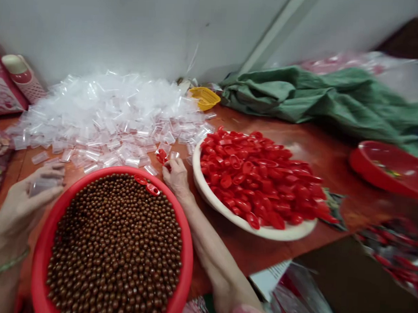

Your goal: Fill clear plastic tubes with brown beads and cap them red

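Note:
My left hand (22, 199) is at the left of the red basin (187, 248), its fingers around a small clear plastic tube (43, 186). Beyond the basin's right rim, my right hand (178, 177) is closed, with a red plastic piece (162, 156) sticking out at its thumb side. Another clear tube (175, 155) lies right at its fingertips; whether it is gripped is hard to tell. Brown round beads (118, 245) fill the basin. On them, near the far rim, lies a red scoop-shaped piece (152, 189).
A heap of clear tubes (117, 106) lies against the wall. To the right, a white bowl (207, 193) is piled with red plastic pieces (256, 177). Farther off are a yellow basket (205, 98), green cloth (302, 93), a red tray (385, 169) and a pink bottle (23, 77).

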`<control>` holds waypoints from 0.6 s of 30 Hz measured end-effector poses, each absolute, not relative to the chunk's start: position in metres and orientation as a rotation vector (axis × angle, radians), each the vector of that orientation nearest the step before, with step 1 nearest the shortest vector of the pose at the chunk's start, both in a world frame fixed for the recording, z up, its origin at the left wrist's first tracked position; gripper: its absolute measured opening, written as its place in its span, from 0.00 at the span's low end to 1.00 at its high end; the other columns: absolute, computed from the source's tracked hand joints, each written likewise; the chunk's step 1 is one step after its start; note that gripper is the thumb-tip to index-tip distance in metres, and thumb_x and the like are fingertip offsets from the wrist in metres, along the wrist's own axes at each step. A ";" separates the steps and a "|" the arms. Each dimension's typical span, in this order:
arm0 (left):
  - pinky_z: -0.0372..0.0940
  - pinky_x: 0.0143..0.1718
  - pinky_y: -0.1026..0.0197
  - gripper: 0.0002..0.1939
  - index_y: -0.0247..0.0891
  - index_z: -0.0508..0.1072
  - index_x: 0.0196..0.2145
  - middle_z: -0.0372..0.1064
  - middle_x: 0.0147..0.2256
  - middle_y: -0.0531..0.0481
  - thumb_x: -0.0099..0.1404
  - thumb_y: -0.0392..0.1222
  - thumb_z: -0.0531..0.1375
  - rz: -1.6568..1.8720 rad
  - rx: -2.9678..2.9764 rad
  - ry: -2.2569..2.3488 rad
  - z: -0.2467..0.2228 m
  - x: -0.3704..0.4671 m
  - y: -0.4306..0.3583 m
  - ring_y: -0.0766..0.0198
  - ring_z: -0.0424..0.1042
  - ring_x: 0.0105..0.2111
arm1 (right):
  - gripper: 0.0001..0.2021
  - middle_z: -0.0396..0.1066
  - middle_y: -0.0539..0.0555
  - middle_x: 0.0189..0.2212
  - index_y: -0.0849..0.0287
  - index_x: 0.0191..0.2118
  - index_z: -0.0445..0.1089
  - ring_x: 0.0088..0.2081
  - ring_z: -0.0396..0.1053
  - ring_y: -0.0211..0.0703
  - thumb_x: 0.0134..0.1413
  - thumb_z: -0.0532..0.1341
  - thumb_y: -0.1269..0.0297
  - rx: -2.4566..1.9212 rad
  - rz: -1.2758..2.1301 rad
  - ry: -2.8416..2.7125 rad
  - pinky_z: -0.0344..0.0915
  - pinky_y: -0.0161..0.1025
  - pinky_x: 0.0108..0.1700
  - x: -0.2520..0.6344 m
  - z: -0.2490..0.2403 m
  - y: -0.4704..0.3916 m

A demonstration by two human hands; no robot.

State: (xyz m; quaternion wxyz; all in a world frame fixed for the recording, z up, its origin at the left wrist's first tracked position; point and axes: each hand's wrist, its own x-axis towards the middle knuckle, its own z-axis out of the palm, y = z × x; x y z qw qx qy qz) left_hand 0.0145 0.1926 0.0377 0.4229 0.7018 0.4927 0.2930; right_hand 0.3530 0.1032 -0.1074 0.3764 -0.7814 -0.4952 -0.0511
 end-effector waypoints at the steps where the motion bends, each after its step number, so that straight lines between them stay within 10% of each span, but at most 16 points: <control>1: 0.65 0.54 0.55 0.14 0.39 0.73 0.39 0.67 0.57 0.47 0.57 0.48 0.65 0.639 1.767 1.172 0.047 0.017 0.177 0.50 0.67 0.56 | 0.06 0.68 0.57 0.33 0.59 0.30 0.67 0.39 0.67 0.46 0.53 0.56 0.74 -1.958 -0.154 -1.250 0.68 0.42 0.42 0.348 -0.100 0.096; 6: 0.73 0.45 0.58 0.13 0.45 0.74 0.43 0.57 0.64 0.46 0.61 0.48 0.62 0.250 2.027 0.766 0.043 0.028 0.123 0.49 0.69 0.56 | 0.04 0.69 0.56 0.36 0.58 0.32 0.68 0.37 0.70 0.41 0.58 0.57 0.69 -1.768 -0.242 -1.185 0.71 0.38 0.38 0.327 -0.049 0.049; 13: 0.58 0.63 0.42 0.13 0.44 0.72 0.47 0.55 0.65 0.45 0.63 0.42 0.61 0.222 2.415 0.516 0.021 0.033 0.105 0.47 0.54 0.66 | 0.02 0.72 0.57 0.36 0.57 0.32 0.70 0.38 0.72 0.46 0.55 0.62 0.69 -1.856 -0.782 -1.160 0.69 0.45 0.43 0.356 0.001 -0.018; 18: 0.70 0.49 0.54 0.16 0.40 0.69 0.48 0.73 0.47 0.44 0.63 0.43 0.62 0.351 2.013 0.786 0.021 0.037 0.091 0.57 0.74 0.47 | 0.05 0.69 0.56 0.25 0.53 0.26 0.68 0.34 0.70 0.56 0.47 0.66 0.66 -2.094 -0.927 -1.056 0.64 0.50 0.36 0.398 -0.017 -0.069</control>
